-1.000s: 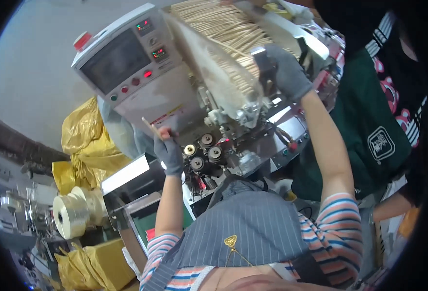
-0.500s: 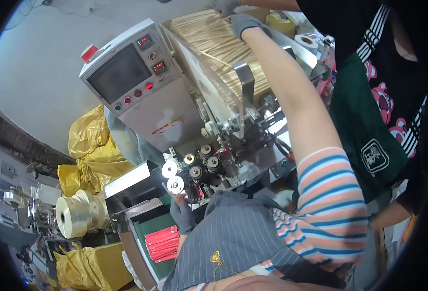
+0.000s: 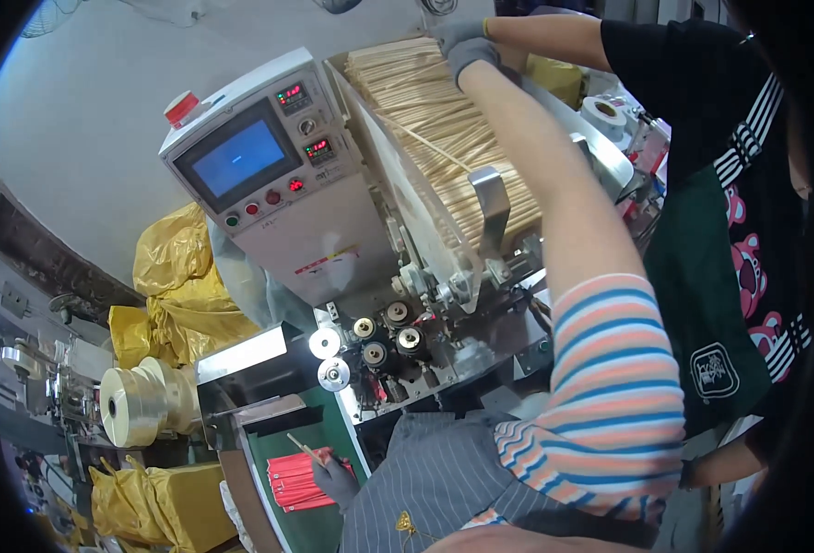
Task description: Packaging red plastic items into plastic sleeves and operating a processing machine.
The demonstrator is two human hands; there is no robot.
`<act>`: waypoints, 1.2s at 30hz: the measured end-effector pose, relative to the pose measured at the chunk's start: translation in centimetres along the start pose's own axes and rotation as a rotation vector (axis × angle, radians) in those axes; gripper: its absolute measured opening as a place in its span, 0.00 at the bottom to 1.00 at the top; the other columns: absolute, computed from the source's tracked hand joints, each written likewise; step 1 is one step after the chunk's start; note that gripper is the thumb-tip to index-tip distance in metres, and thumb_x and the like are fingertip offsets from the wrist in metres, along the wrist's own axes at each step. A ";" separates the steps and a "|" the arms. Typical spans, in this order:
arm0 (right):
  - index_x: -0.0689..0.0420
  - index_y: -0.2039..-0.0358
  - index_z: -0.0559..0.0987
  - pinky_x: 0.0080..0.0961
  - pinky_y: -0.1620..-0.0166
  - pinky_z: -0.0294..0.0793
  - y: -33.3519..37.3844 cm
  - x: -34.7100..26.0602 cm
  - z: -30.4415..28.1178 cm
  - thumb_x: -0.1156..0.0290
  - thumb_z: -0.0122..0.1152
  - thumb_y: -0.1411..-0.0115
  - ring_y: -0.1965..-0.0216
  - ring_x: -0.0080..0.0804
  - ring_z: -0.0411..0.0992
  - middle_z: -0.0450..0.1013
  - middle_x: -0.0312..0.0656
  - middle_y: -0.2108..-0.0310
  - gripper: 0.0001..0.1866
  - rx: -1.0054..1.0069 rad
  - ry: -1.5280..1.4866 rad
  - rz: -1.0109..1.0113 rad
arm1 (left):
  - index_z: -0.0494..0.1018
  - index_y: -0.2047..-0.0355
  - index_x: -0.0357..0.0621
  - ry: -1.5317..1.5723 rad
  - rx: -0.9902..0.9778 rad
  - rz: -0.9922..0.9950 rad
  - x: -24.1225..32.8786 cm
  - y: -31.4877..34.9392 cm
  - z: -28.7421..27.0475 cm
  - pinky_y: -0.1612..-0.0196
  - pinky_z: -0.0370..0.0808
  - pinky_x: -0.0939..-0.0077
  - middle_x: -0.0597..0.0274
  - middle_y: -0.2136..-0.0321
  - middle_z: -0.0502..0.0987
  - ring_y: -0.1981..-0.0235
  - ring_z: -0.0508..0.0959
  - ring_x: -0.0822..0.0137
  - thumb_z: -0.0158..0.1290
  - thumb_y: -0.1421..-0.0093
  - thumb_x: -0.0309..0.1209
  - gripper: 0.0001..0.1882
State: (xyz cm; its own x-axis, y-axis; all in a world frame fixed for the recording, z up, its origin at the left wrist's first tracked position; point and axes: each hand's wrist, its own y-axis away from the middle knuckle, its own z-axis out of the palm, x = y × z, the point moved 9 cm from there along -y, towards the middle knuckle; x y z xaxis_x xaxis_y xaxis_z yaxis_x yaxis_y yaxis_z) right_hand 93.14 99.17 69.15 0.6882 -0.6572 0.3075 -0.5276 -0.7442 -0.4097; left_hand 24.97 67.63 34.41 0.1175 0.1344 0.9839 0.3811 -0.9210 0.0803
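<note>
My left hand [image 3: 335, 481], in a grey glove with bare fingertips, is closed on a pale thin wooden stick [image 3: 306, 449]. It is beside a stack of slim red packets [image 3: 294, 481] on a green surface [image 3: 313, 426]. My right arm reaches to the far end of a hopper heaped with pale wooden sticks [image 3: 425, 111]. There my right hand [image 3: 473, 61], also gloved in grey, is at the sticks' edge; its fingers are hidden behind its back. A co-worker's gloved hand [image 3: 448, 33] is right against it.
Left of the hopper stands a machine's control box [image 3: 241, 157] with a lit blue screen. Metal rollers [image 3: 375, 352] sit below it. Film reels [image 3: 135, 405] and yellow bags [image 3: 181, 258] are at the left. A co-worker in a green apron [image 3: 693, 304] stands close on the right.
My left hand has come down from the rollers to the red packets, and a stick now shows in it. The dark screen has turned blue. The co-worker's arm reaches further in.
</note>
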 end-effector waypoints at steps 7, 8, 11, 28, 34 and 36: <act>0.50 0.53 0.73 0.32 0.57 0.69 -3.5 -0.8 -1.5 0.57 0.55 0.47 0.56 0.36 0.71 0.69 0.49 0.53 0.21 0.022 -0.134 -0.659 | 0.70 0.72 0.36 -0.111 -0.118 0.106 2.2 -2.8 4.0 0.80 0.63 0.82 0.65 0.87 0.65 0.86 0.66 0.75 0.41 0.38 0.36 0.15; 0.50 0.53 0.73 0.32 0.57 0.69 -2.4 -2.7 -1.7 0.57 0.55 0.47 0.56 0.36 0.71 0.69 0.49 0.53 0.21 0.010 -0.141 -0.677 | 0.70 0.72 0.36 -0.054 -0.155 0.090 1.4 -3.3 4.6 0.80 0.62 0.82 0.65 0.87 0.66 0.86 0.66 0.75 0.41 0.38 0.36 0.15; 0.53 0.55 0.74 0.31 0.57 0.70 3.1 -0.2 0.1 0.62 0.60 0.54 0.57 0.36 0.71 0.71 0.48 0.56 0.23 -0.193 0.017 -0.648 | 0.70 0.72 0.36 0.024 -0.250 0.107 1.7 -3.9 6.7 0.80 0.61 0.82 0.65 0.86 0.68 0.85 0.66 0.76 0.41 0.37 0.37 0.16; 0.60 0.76 0.79 0.33 0.70 0.72 15.0 -9.5 -5.2 0.72 0.59 0.62 0.75 0.39 0.75 0.75 0.47 0.76 0.09 -0.833 -0.117 -0.795 | 0.70 0.72 0.35 -0.067 -0.120 0.043 -0.3 -2.9 2.7 0.79 0.62 0.80 0.65 0.88 0.67 0.84 0.68 0.75 0.42 0.37 0.38 0.16; 0.57 0.76 0.79 0.34 0.66 0.73 7.1 -6.5 -6.0 0.69 0.59 0.57 0.68 0.43 0.75 0.76 0.47 0.73 0.08 0.141 -0.040 -0.757 | 0.69 0.73 0.34 -0.089 -0.193 0.070 1.1 -2.7 4.6 0.80 0.62 0.79 0.62 0.89 0.67 0.85 0.68 0.74 0.42 0.38 0.37 0.16; 0.56 0.75 0.79 0.34 0.65 0.73 7.4 -7.6 -5.5 0.68 0.58 0.57 0.67 0.43 0.75 0.76 0.46 0.73 0.08 0.116 -0.016 -0.769 | 0.69 0.73 0.34 -0.087 -0.165 0.068 1.0 -2.2 4.2 0.79 0.62 0.79 0.62 0.89 0.67 0.85 0.68 0.74 0.42 0.38 0.37 0.17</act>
State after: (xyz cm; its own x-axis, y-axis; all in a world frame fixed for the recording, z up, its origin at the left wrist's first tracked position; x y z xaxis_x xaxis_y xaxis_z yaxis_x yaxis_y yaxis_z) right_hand 81.20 98.01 68.52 0.8471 0.0414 0.5299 0.1559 -0.9725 -0.1732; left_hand 28.15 71.31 34.56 0.2197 0.0948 0.9710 0.2146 -0.9756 0.0467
